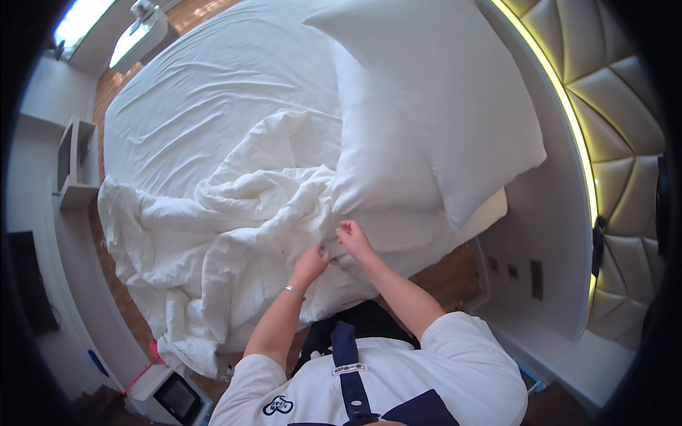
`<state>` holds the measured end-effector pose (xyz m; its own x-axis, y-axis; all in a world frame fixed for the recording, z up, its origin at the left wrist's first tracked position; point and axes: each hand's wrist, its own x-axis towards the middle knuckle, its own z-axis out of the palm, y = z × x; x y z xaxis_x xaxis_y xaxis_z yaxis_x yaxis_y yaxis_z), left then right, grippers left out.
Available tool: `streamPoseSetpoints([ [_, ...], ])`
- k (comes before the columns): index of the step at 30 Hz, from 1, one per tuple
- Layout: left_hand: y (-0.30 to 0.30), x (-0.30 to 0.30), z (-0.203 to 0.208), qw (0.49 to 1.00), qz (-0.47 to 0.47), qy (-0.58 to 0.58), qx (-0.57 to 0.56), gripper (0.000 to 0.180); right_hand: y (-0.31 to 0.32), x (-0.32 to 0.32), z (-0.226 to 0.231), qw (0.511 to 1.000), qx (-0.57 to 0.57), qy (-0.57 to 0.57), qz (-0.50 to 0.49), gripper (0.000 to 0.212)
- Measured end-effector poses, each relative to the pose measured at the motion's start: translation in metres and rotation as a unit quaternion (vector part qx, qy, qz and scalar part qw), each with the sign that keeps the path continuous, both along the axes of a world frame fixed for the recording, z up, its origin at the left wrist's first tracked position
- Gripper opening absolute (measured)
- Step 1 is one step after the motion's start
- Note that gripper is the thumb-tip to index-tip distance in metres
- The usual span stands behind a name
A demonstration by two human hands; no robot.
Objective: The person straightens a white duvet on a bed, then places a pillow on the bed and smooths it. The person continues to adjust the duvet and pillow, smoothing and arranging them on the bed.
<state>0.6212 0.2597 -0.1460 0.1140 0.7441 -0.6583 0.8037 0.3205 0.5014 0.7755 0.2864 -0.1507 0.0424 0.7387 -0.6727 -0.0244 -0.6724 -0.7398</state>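
A white duvet (241, 206) lies bunched and folded over the near left part of the bed and hangs down its near side. Close to its right end, my left hand (311, 263) is closed with fingers curled, a thin bracelet on the wrist. Just right of and slightly beyond it, my right hand (353, 240) is also closed, with its fingertips bent inward beside the duvet's edge. What either hand pinches, if anything, is too small to make out. Large white pillows (440, 106) rest overlapping at the head of the bed, just beyond my right hand.
A wrinkled white sheet (213, 85) covers the mattress. On the right stands a padded headboard wall (618, 106) edged by a lit strip (568, 106). A small device with a dark screen (177, 399) is at lower left. Wooden floor (451, 278) shows beside the bed.
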Motion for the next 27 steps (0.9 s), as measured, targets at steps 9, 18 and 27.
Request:
streamPoseSetpoints([
  [9, 0.063, 0.139, 0.104, 0.949, 0.010, -0.303, 0.090, 0.039, -0.029, 0.111, 0.077, 0.984, 0.049, -0.096, -0.144, 0.035],
  [18, 0.081, 0.250, 0.124, 0.943, 0.068, -0.314, 0.082, 0.067, -0.010, 0.268, 0.116, 0.944, 0.183, -0.149, -0.231, 0.050],
  [27, 0.138, 0.378, 0.097, 0.879, 0.347, -0.288, 0.153, 0.101, 0.118, 0.473, 0.156, 0.742, 0.333, -0.573, -0.106, 0.088],
])
